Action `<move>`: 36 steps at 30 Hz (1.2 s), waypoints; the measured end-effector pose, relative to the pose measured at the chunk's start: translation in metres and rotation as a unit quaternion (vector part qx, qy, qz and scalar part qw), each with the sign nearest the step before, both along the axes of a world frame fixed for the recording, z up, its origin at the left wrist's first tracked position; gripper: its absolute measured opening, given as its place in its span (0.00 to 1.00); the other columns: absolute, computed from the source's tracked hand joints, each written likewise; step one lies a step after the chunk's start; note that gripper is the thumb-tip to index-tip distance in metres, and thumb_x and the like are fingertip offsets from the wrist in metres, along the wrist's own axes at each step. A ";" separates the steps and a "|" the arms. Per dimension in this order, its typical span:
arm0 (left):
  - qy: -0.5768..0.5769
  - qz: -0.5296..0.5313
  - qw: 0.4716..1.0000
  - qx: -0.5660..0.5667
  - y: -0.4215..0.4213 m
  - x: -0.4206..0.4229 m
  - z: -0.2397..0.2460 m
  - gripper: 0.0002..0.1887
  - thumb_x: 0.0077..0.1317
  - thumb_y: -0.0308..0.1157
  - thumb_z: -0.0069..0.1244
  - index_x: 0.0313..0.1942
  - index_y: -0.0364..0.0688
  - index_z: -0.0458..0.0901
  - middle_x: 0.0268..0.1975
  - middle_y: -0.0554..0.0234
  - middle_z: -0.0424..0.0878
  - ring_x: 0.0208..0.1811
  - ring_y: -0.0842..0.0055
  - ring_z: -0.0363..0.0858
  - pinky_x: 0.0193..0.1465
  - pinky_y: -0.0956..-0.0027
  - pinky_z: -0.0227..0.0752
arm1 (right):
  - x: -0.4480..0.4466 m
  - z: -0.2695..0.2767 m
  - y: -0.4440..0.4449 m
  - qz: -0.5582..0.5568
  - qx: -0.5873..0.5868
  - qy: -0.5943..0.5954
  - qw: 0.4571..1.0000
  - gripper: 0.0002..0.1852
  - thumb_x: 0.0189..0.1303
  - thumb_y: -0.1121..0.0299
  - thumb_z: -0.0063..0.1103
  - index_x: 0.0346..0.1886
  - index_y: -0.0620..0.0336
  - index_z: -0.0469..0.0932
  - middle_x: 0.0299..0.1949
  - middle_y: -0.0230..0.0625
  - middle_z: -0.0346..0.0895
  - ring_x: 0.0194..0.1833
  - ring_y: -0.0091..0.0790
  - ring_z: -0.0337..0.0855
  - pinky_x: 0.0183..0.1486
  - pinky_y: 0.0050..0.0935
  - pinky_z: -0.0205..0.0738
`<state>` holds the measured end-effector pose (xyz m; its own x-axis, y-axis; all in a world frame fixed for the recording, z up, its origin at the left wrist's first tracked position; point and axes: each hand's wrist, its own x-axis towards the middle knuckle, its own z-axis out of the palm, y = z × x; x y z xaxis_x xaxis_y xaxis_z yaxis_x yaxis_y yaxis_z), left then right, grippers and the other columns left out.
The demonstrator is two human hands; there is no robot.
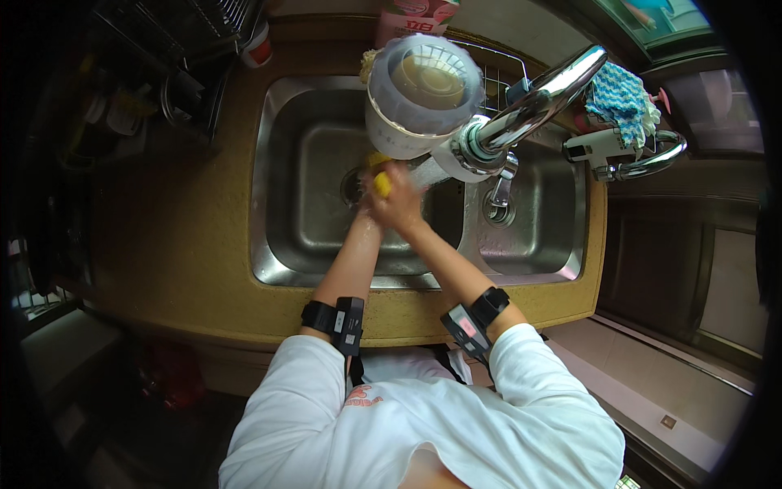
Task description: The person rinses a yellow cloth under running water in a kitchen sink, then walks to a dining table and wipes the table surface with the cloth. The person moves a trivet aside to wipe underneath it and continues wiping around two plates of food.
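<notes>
Both my hands are together over the left basin of a stainless steel double sink, beside water running from the tap. A small yellow object, perhaps a sponge or scrubber, shows among the fingers of my right hand, which is closed around it. Lower and partly hidden by the right, my left hand is blurred and wet, and its fingers cannot be made out. More yellow shows just beyond the hands. Above them, a chrome faucet rises next to a round translucent plastic container.
A wire rack and a pink package stand behind the sink. A blue-striped cloth hangs by a second curved tap at right. A dark dish rack and a red-and-white cup are at back left.
</notes>
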<state>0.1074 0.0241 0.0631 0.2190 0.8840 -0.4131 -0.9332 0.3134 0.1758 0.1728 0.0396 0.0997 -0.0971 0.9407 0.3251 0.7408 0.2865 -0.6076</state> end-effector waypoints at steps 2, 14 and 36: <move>0.028 -0.083 0.996 -0.032 0.000 -0.001 0.005 0.29 0.66 0.56 0.39 0.60 0.46 0.69 0.58 0.63 0.74 0.59 0.68 0.72 0.64 0.50 0.62 | 0.005 0.024 0.013 -0.014 -0.182 0.037 0.983 0.18 0.58 0.58 0.56 0.45 0.62 0.77 0.46 0.49 0.77 0.50 0.55 0.75 0.54 0.48 0.65; 0.126 -0.060 0.990 0.023 0.013 0.025 -0.029 0.18 0.70 0.49 0.36 0.46 0.45 0.73 0.40 0.64 0.80 0.41 0.67 0.80 0.42 0.68 0.73 | 0.007 -0.020 0.010 -0.066 -0.222 0.402 0.886 0.26 0.67 0.53 0.45 0.17 0.60 0.75 0.20 0.35 0.76 0.30 0.35 0.76 0.38 0.34 0.67; 0.817 -0.229 0.488 0.205 0.062 0.078 -0.032 0.17 0.57 0.38 0.52 0.46 0.42 0.81 0.49 0.53 0.81 0.53 0.58 0.77 0.53 0.61 0.70 | 0.082 -0.044 -0.048 -0.116 -0.491 0.181 0.844 0.24 0.61 0.61 0.46 0.57 0.66 0.71 0.56 0.52 0.74 0.60 0.47 0.72 0.59 0.36 0.64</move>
